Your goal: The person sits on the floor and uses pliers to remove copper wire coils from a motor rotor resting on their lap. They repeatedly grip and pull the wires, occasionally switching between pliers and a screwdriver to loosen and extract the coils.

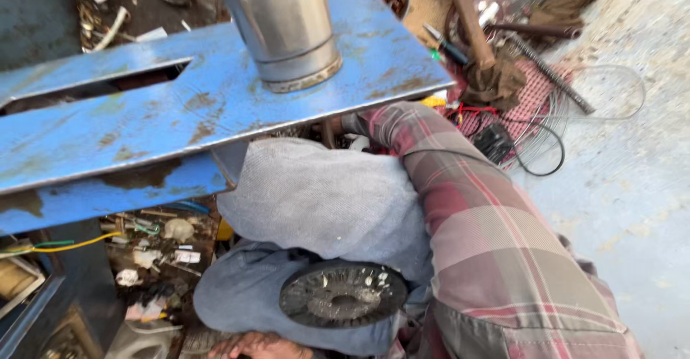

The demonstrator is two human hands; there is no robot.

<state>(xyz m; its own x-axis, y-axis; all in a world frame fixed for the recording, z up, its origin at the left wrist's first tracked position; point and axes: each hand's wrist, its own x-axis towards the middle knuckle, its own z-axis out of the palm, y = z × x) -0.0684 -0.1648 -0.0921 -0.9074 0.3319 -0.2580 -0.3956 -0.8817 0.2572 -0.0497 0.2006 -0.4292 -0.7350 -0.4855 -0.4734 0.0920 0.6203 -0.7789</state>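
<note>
My right arm, in a plaid sleeve (496, 237), reaches forward and under the blue steel plate (215, 100); the right hand is hidden beneath the plate, so I cannot tell its grip. My left hand (259, 346) shows only at the bottom edge, fingers lying flat and loosely spread just below my knee, holding nothing that I can see. A dark round slotted disc (343, 294) rests on my lap against the grey trousers (316, 194), just above the left hand. A steel cylinder (280, 28) stands upright on the plate. A hammer (471, 21) and loose wire (546, 143) lie on the floor to the right.
</note>
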